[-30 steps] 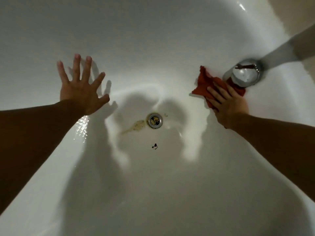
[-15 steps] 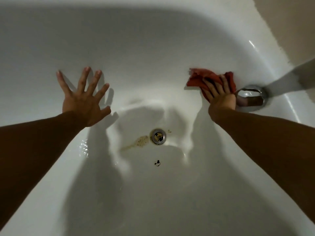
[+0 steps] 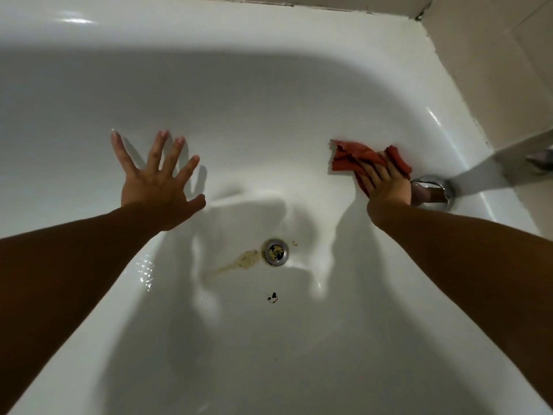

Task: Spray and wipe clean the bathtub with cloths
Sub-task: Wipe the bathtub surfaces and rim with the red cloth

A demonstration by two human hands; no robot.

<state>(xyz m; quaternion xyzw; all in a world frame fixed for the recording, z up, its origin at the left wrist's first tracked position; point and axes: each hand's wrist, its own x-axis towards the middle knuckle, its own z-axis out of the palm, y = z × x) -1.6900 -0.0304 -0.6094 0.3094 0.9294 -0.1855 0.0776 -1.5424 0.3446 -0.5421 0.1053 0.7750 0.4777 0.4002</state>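
Note:
I look down into a white bathtub (image 3: 239, 121). My right hand (image 3: 384, 184) presses a crumpled red cloth (image 3: 350, 158) flat against the tub's end wall, just left of a round chrome overflow fitting (image 3: 437, 190). My left hand (image 3: 155, 184) rests with fingers spread on the left wall and holds nothing. On the floor between my arms lies the chrome drain (image 3: 276, 252), with a brownish stain (image 3: 239, 263) trailing to its left and a small dark chip (image 3: 273, 297) below it.
A chrome spout (image 3: 502, 166) reaches in from the right above the overflow fitting. Beige tiled wall (image 3: 493, 70) borders the tub at the top right corner. The tub rim (image 3: 179, 22) runs across the top.
My right hand has slid the red cloth up and left off the overflow fitting, along the end wall. My view has tilted up, showing more rim and tile. The left hand stays planted.

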